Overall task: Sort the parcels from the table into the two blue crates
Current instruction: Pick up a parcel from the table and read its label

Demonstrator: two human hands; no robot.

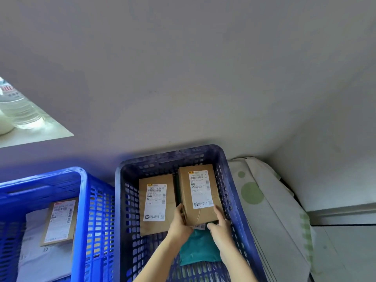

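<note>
Both hands grip one brown cardboard box (200,194) inside the dark crate (130,200). The left hand (180,220) curls round its near left corner, and the right hand (220,226) clasps the near right edge, thumb across the end. The box is long and flat, with a white barcode label facing up. It sits just beside a second box (156,204), partly over a teal bag (198,249).

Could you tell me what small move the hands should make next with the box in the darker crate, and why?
Probably lower the cardboard box flat and let go: the left hand and right hand grip its near end inside the dark blue crate, and it sits beside a second box, above a teal mailer bag.
</note>
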